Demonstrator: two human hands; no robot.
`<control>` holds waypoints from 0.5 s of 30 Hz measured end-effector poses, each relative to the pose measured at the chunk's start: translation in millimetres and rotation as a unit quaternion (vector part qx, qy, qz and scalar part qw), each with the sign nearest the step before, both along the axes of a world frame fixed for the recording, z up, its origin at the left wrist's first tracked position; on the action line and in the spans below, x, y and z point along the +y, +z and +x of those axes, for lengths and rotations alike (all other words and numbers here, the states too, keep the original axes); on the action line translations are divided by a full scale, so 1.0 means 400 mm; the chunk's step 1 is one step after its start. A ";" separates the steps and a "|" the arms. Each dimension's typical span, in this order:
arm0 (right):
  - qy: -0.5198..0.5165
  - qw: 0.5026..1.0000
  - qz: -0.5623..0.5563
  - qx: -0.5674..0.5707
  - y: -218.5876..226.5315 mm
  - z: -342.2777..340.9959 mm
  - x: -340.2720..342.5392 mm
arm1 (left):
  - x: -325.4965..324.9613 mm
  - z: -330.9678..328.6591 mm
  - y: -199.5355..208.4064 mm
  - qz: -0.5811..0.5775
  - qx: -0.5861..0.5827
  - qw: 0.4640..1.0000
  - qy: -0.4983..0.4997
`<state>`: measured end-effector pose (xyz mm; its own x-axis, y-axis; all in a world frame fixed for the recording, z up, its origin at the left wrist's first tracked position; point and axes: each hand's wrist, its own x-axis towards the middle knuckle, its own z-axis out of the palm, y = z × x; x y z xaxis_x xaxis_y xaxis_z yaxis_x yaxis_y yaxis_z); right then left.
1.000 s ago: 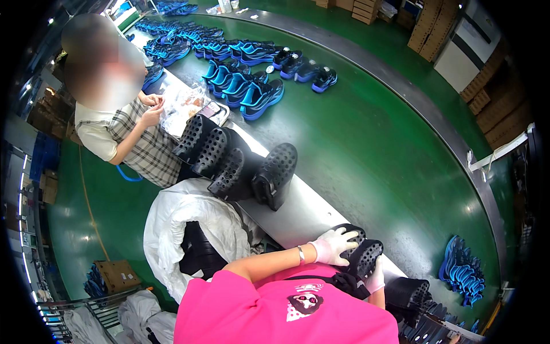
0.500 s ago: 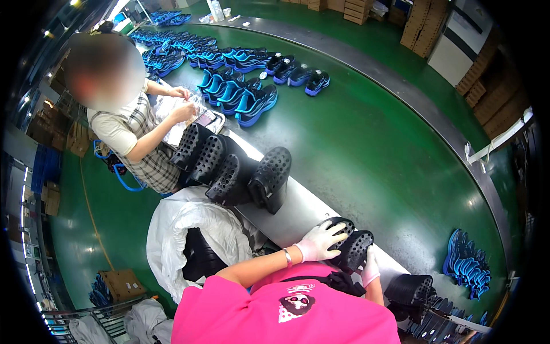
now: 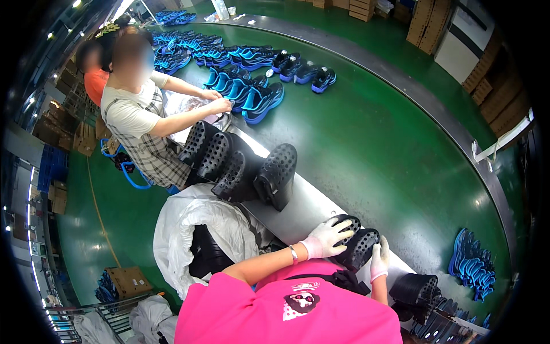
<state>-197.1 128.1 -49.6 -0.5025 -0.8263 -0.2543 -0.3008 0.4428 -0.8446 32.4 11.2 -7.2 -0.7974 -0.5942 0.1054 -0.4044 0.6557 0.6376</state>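
Observation:
Two black clogs [image 3: 362,246] with round holes over the toes stand side by side on the metal ledge in front of me. My left hand [image 3: 325,239], in a pale glove, lies with spread fingers on the left clog [image 3: 350,222]. Along the outer side of the right clog, my gloved right hand [image 3: 379,261] has its fingers stretched out, touching or very close to it. Several stacks of similar black clogs [image 3: 275,175] stand farther left on the ledge. Another black stack [image 3: 413,288] is at my right.
A white sack [image 3: 175,241] holding black items stands left of me. Beyond the ledge curves a green conveyor [image 3: 366,155] with rows of blue-and-black shoes [image 3: 263,103]. A co-worker [image 3: 140,114] works at the left, and another person [image 3: 94,80] is behind. More shoes [image 3: 472,266] sit at the right.
My right hand's fingers have straightened and moved up along the right clog's side. My left hand stays on the left clog. The co-worker's hands have shifted right, toward the shoes.

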 end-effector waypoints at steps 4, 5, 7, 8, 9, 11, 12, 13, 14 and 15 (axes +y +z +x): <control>0.014 0.998 -0.029 0.046 0.009 0.010 -0.006 | 0.002 -0.002 0.010 0.010 -0.006 1.000 0.001; 0.019 0.997 -0.025 0.064 0.016 0.014 -0.002 | 0.002 0.000 0.008 0.008 -0.003 1.000 0.003; 0.016 0.997 -0.036 0.060 0.026 0.019 -0.004 | 0.000 0.002 0.007 0.006 0.003 1.000 0.004; 0.008 0.998 -0.049 0.037 0.024 0.019 -0.001 | -0.001 -0.001 0.008 0.007 0.005 1.000 0.003; -0.001 0.998 -0.063 0.014 0.021 0.019 0.002 | -0.002 -0.004 0.009 0.007 0.007 1.000 0.002; -0.002 0.998 -0.066 0.005 0.011 0.022 0.001 | -0.002 -0.005 0.013 0.009 0.001 1.000 0.000; -0.003 0.998 -0.067 0.001 0.004 0.021 0.002 | -0.003 -0.006 0.014 0.011 -0.001 1.000 -0.001; -0.002 0.998 -0.056 0.002 0.002 0.023 0.000 | -0.003 -0.006 0.013 0.009 0.000 1.000 -0.001; 0.003 0.999 -0.045 0.012 0.003 0.024 -0.001 | -0.002 -0.005 0.014 0.011 -0.006 1.000 0.002; 0.008 0.999 -0.034 0.022 0.010 0.024 -0.001 | 0.001 -0.004 0.016 0.012 -0.011 1.000 0.005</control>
<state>-187.7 127.6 -45.6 -0.4995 -0.8486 -0.1742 -0.3453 0.3794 -0.8584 30.7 11.6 -0.7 -0.7940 -0.6036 0.0725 -0.4250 0.6363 0.6438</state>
